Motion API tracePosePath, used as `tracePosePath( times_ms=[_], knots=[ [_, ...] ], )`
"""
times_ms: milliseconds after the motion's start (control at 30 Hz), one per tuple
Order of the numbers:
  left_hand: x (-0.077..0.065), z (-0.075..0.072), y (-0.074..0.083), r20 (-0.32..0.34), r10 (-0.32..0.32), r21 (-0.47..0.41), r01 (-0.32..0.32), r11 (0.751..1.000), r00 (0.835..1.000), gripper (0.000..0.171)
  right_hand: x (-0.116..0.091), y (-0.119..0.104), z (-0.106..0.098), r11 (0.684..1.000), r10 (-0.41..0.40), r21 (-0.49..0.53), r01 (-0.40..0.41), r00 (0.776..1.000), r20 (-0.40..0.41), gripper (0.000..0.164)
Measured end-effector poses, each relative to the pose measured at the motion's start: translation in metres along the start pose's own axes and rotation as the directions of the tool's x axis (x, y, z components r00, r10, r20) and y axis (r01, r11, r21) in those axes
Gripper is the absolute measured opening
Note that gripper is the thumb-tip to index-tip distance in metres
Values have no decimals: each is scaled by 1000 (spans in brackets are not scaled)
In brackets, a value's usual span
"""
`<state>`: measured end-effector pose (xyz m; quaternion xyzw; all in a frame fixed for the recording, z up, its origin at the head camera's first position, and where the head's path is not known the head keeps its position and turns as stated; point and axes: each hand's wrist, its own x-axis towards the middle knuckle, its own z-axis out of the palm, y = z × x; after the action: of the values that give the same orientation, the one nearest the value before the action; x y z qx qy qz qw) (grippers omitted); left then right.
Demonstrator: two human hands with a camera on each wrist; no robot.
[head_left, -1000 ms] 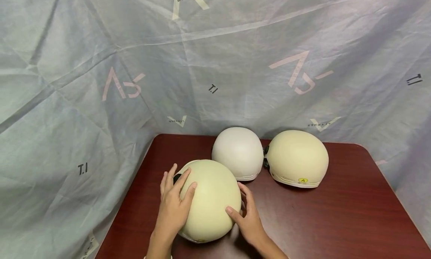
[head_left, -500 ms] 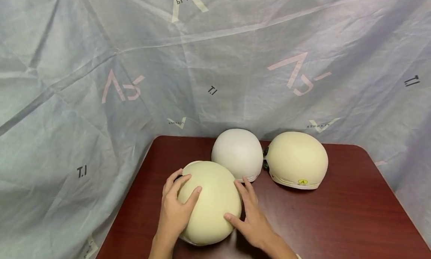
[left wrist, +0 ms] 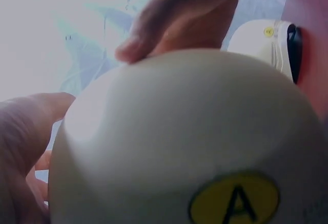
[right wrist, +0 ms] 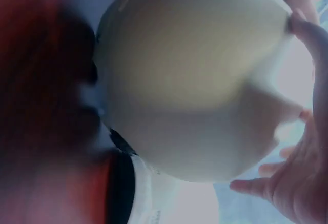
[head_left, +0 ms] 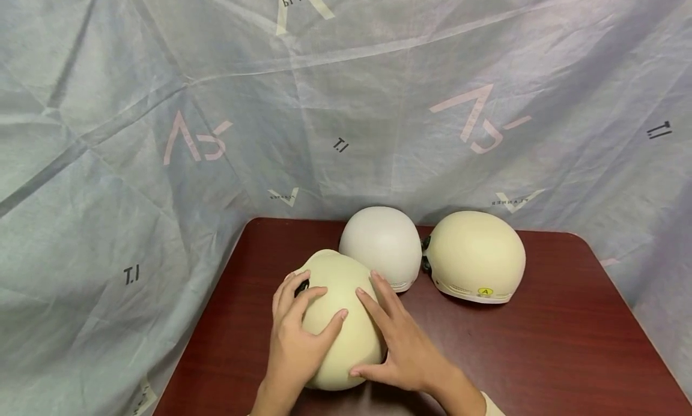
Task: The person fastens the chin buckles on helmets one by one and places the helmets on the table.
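Between my two hands is a cream helmet (head_left: 346,326) on the near left part of the table. My left hand (head_left: 297,338) grips its left side, fingers bent over the shell by a dark fitting (head_left: 303,287) and thumb across the top. On the opposite side, my right hand (head_left: 402,344) holds the shell with spread, curved fingers and the thumb low at the front. The left wrist view shows a yellow "A" sticker (left wrist: 234,198) on this helmet. Its underside is hidden.
Behind the held helmet stands a white helmet (head_left: 381,248), partly covered by it. To the right sits another cream helmet (head_left: 476,257) with a yellow sticker. The dark red table (head_left: 513,356) meets a grey printed cloth (head_left: 346,104) at the back.
The held helmet has turned, so its rim now points to the upper left and it looks narrower. Both hands have shifted slightly right with it. The other helmets stay in place.
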<state>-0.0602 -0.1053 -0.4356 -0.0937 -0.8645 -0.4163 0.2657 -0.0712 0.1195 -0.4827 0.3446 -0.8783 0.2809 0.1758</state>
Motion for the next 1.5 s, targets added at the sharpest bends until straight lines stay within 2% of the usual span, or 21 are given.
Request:
tracePosePath(
  times_ms=[100, 233, 400, 567, 767, 933, 1133, 1200, 1300, 1400, 1467, 1500],
  knots=[
    [-2, 4, 6, -8, 60, 44, -60, 997, 998, 38, 4, 1, -4, 996, -90, -17, 90, 995, -34, 118],
    [-5, 8, 14, 0, 140, 59, -140, 988, 990, 31, 7, 1, -8, 991, -130, -27, 129, 991, -42, 125],
    [-9, 9, 19, 26, 193, -41, -192, 981, 981, 19, 4, 2, -6, 995, -102, -25, 101, 994, -35, 131],
    [-8, 9, 20, 4, 283, -138, -280, 950, 959, 37, -2, 6, 3, 995, -85, 46, 89, 994, -71, 125],
    [-13, 12, 27, 40, 338, -108, -332, 937, 940, 43, -6, 8, 8, 998, -49, 48, 52, 997, -56, 134],
    [-19, 17, 34, 105, 285, -76, -278, 958, 953, 51, -8, 9, 9, 999, -31, 30, 33, 998, -47, 145],
    [-24, 16, 41, 179, 206, -21, -206, 978, 962, 79, -7, 10, 8, 996, -83, 10, 83, 996, -45, 149],
    [-23, 13, 43, 215, 166, -42, -161, 986, 962, 91, -7, 9, 7, 996, -85, -3, 85, 996, -35, 149],
    [-21, 8, 45, 286, 93, -132, -57, 990, 954, 106, -7, 8, 6, 995, -97, -23, 97, 994, -40, 146],
    [-18, 4, 45, 341, 41, -203, 32, 979, 939, 111, -7, 7, 4, 993, -119, -28, 117, 991, -59, 140],
    [-18, 2, 44, 352, 26, -163, 34, 986, 936, 109, -6, 7, 4, 991, -132, -22, 131, 989, -72, 136],
    [-18, 2, 44, 344, 27, -117, 14, 993, 938, 107, -6, 6, 4, 991, -135, -18, 134, 988, -71, 135]
  ],
)
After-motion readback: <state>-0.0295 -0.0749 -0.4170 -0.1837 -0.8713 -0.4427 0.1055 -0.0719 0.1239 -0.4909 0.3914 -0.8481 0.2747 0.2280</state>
